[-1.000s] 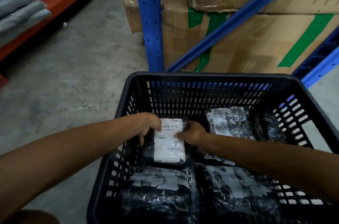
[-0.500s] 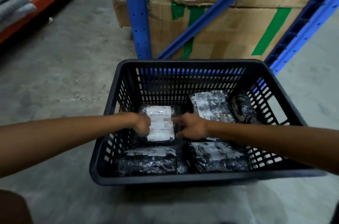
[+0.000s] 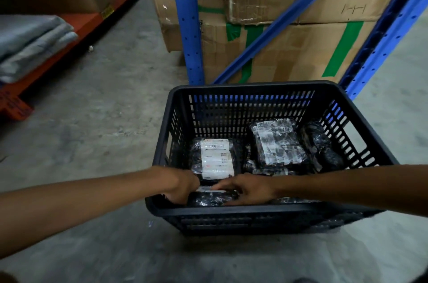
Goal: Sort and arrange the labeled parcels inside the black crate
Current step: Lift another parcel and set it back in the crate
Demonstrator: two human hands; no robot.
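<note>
Now both hands, the left hand and right hand, clasp the near-left parcel against the black crate's near wall; best seat it flat, label up.

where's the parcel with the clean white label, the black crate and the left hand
parcel with the white label (image 3: 216,158), head view, middle of its label
black crate (image 3: 250,85), head view, far rim
left hand (image 3: 183,186), head view, back of the hand by the near parcel
</note>
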